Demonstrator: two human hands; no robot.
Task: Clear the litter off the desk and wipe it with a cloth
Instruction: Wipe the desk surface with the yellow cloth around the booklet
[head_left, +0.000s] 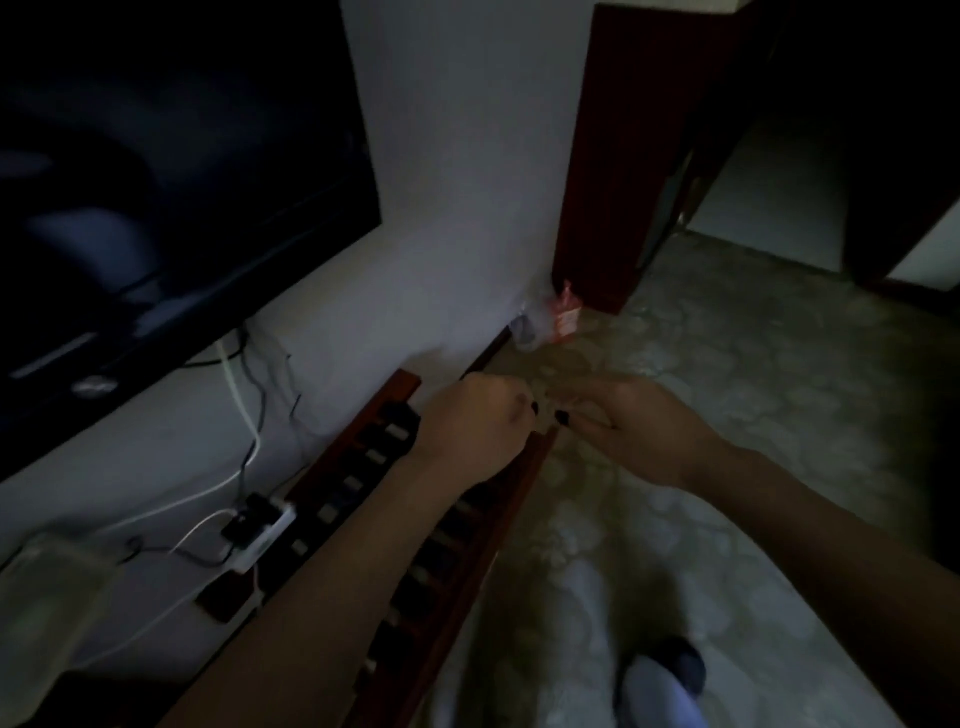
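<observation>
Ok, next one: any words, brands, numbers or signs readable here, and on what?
No text can be read; the frame is dark and blurred.
Television: pale marks on its lower edge, unreadable.
Red and white packet: print too blurred.
Power strip: no marking legible.

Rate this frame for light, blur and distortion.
Head view: very dim, darkest at the corners. Blur smears the left hand and right hand, so what they hold is unclear. The television screen shows faint reflections, and the wide-angle lens bows its edges.
</observation>
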